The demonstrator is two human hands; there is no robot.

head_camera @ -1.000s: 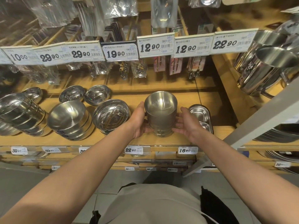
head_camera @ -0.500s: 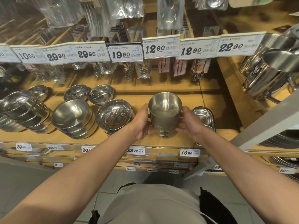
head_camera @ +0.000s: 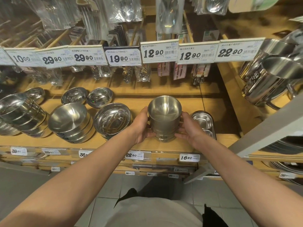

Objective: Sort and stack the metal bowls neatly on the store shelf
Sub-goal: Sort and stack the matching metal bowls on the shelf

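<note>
A tall stack of nested steel bowls (head_camera: 164, 117) stands upright on the wooden shelf (head_camera: 211, 141), near its front edge. My left hand (head_camera: 142, 124) holds the stack's left side, thumb up by the rim and fingers round the base. My right hand (head_camera: 188, 126) cups its right side the same way. To the left sit a stack of wide shiny bowls (head_camera: 113, 120), a stack of matte bowls (head_camera: 70, 122) and a leaning stack of bowls (head_camera: 21, 115). Two small bowls (head_camera: 100, 99) lie behind them.
A divided steel tray (head_camera: 203, 122) lies just right of my right hand. Steel pots (head_camera: 268, 81) fill the shelf at the right. Price tags (head_camera: 158, 52) and hanging packed cutlery (head_camera: 165, 13) are above. A grey diagonal bar (head_camera: 262, 131) crosses the right side.
Both hands have stayed on the tall stack, and my right hand has closed in more snugly against it. The stack has barely shifted on the shelf.
</note>
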